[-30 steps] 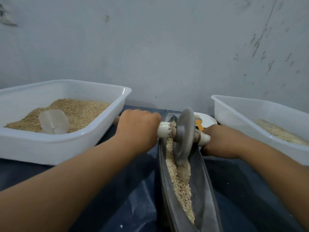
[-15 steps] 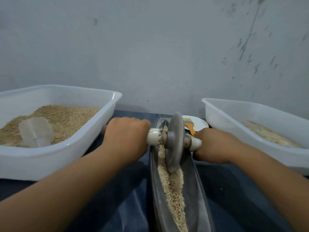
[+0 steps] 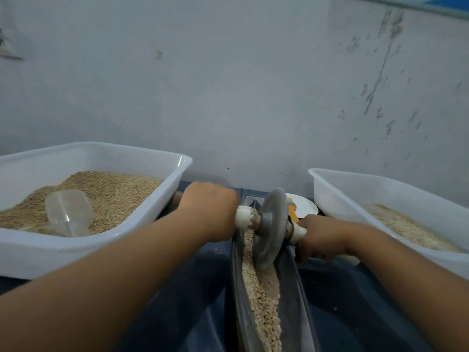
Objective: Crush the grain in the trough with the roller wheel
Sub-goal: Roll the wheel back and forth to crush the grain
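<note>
Mid-crush: left hand [image 3: 212,212] and right hand [image 3: 322,238] clenched round roller wheel [image 3: 272,224] handles, disc standing in trough [image 3: 299,301] at far end; grain [image 3: 264,308] nearer looks mostly whole, plenty left

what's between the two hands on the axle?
Head view: the grey roller wheel sits between the left hand and right hand, its rim down in the grain of the trough.
</note>
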Demonstrator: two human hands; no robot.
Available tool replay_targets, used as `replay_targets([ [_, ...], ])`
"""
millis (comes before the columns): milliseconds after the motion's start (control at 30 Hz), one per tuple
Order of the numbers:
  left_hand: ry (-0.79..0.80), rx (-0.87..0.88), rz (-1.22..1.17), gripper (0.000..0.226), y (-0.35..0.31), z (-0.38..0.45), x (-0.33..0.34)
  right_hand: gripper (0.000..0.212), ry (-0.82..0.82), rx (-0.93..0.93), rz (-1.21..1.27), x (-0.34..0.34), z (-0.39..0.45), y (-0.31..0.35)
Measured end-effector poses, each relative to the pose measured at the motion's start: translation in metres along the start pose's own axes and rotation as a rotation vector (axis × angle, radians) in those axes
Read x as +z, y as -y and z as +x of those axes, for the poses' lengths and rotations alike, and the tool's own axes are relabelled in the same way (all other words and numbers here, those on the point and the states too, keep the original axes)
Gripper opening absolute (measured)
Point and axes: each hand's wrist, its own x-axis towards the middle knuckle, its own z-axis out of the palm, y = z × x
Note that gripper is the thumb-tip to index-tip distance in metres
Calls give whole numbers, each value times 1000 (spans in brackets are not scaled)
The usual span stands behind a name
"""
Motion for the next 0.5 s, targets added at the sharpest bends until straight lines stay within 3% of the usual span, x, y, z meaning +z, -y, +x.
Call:
replay_targets([
  [133,-48,-21,-5,24,4,-19,12,19,-123,-42,-147,9,-4,-2],
  [233,0,-29,-24,23,5,-12,13,18,-33,-21,-77,2,1,0],
  [367,210,-6,-55,24,7,17,-5,14,195,38,60,-17,5,5],
  [500,146,-23,-30,22,3,12,-5,13,117,12,45,-12,4,4],
])
